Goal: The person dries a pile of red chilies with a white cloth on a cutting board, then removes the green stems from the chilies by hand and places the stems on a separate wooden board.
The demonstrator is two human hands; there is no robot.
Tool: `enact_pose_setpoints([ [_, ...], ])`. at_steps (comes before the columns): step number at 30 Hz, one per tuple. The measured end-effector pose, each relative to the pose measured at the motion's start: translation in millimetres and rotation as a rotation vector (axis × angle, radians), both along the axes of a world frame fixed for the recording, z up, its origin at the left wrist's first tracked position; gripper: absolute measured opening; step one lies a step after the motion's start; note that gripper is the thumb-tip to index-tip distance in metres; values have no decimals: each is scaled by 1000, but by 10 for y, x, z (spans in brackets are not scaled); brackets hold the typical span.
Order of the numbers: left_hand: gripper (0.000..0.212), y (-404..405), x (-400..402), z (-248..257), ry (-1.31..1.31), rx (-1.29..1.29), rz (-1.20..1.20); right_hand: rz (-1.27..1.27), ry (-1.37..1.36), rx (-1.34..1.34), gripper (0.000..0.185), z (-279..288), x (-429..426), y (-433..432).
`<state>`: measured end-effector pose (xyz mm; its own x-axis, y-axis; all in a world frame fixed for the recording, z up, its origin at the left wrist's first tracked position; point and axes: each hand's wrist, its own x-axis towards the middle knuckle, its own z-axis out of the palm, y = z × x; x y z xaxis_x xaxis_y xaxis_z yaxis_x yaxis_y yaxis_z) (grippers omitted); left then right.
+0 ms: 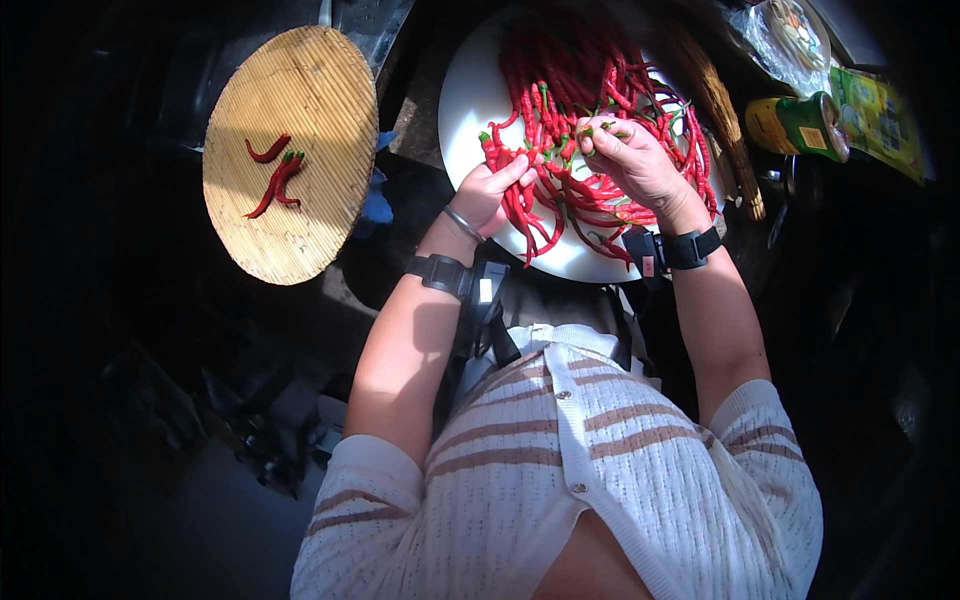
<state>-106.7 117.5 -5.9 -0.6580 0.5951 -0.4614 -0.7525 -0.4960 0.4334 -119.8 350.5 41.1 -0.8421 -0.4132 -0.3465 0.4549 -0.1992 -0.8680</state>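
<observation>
A large heap of long red chili peppers (562,67) covers much of a round white board or tray (469,97). Over its left part, my left hand (491,191) is closed around a bunch of red chilies (517,202), their tips hanging down. My right hand (637,165) is above the heap's right side and pinches several green chili stems (607,131) between thumb and fingers. Further left, a few red chilies (277,184) lie on an oval mat of pale woven stalks (300,82).
Right of the white surface are a long brown stick-like bundle (724,120), a green and yellow can (795,127), a green packet (877,116) and a dish in clear plastic (799,37). A blue cloth-like thing (375,202) is beside the mat.
</observation>
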Motion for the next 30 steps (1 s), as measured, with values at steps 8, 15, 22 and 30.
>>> enact_pose_setpoints([
  [8, 38, -499, 363, 488, 4, 75, 251, -632, 273, 124, 9, 358, -93, -626],
  [15, 16, -1559, 1240, 954, 186, -78, 590, -305, 863, 225, 7, 596, 189, -1739],
  [22, 15, -2455, 2132, 1146, 231, -241, 958, 467, 800, 439, 51, -359, 836, -2471],
  [30, 15, -2390, 2131, 924, 167, -211, 1022, 502, 451, 562, 33, -511, 490, -1952],
])
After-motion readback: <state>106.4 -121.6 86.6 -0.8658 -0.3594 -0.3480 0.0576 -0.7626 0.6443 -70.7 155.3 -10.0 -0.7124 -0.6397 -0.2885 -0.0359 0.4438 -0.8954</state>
